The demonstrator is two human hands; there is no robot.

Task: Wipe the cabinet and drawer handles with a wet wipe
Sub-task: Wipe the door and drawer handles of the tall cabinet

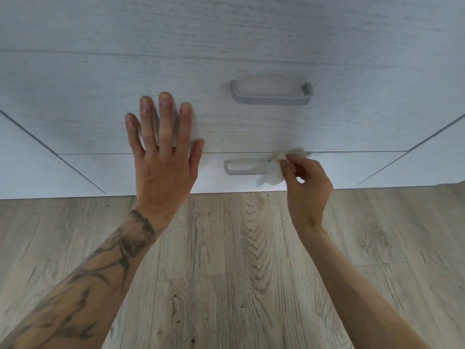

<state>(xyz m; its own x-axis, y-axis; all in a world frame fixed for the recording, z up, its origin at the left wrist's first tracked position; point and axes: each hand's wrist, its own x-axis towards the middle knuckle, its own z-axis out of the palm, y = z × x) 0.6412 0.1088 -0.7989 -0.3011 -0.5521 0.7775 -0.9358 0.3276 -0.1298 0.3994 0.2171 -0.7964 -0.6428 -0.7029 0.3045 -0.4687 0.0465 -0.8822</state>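
Two pale wood-grain drawer fronts face me. The upper drawer carries a grey bar handle. The lowest drawer has a smaller grey handle. My right hand pinches a white wet wipe against the right end of that lower handle, hiding that end. My left hand lies flat with fingers spread on the upper drawer front, left of both handles, holding nothing.
Neighbouring cabinet fronts flank the drawers on the left and on the right. A light wood-plank floor fills the lower half of the view, right up to the cabinet base.
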